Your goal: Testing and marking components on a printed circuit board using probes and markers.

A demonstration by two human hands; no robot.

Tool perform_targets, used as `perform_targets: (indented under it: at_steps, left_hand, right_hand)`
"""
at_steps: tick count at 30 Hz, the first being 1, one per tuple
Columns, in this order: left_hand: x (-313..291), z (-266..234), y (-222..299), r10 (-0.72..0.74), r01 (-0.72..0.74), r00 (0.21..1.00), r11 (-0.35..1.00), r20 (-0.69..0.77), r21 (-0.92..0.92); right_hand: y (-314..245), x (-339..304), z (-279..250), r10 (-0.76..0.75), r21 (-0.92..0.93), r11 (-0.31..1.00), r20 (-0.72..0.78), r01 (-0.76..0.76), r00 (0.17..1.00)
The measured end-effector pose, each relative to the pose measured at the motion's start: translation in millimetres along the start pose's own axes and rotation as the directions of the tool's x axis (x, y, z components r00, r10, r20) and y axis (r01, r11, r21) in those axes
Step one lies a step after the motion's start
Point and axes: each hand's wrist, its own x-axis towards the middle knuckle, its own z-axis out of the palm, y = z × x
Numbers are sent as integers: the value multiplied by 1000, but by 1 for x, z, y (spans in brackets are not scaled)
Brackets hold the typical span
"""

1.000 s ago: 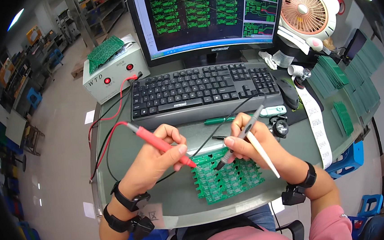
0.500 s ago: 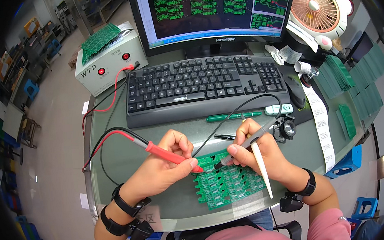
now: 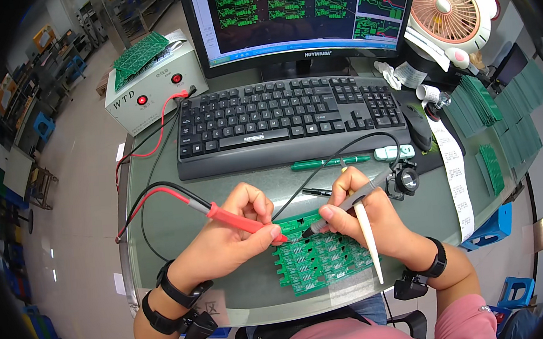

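A green circuit board panel [image 3: 320, 264] with several repeated sections lies near the table's front edge. My left hand [image 3: 233, 239] is closed around a red test probe [image 3: 236, 220], its tip pointing down at the upper left of the panel. In my right hand [image 3: 374, 222] is a dark grey test probe [image 3: 364, 191], its black tip close beside the red one over the same area. A white tapered stick [image 3: 367, 238] also sits in that hand, its thin end slanting toward me. Whether the tips touch the board cannot be made out.
Beyond my hands are a black keyboard [image 3: 290, 120], a monitor [image 3: 307, 56] and a mouse [image 3: 416, 129]. A white box [image 3: 152, 105] with red buttons stands at left, wired to a red lead. Pens, a loupe [image 3: 406, 179], a paper strip [image 3: 453, 174] and stacked green boards [image 3: 471, 112] lie rightward.
Both hands hold almost the same pose over the panel. The thin end of the white stick has shifted very slightly toward me.
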Motion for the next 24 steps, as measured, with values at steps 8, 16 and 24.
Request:
perform_targets:
  at_steps: [8, 16, 24]
  left_hand:
    - [-3, 5, 9, -61, 61, 998, 997, -12, 51]
    - [-3, 6, 7, -35, 36, 999, 995, -7, 91]
    - [-2, 2, 2, -10, 6, 1000, 993, 28, 117]
  right_hand:
    - [-11, -3, 1, -76, -184, 980, -9, 73, 997]
    - [-9, -2, 2, -138, -208, 969, -23, 131, 990]
    - [-2, -2, 3, -163, -222, 963, -42, 150, 986]
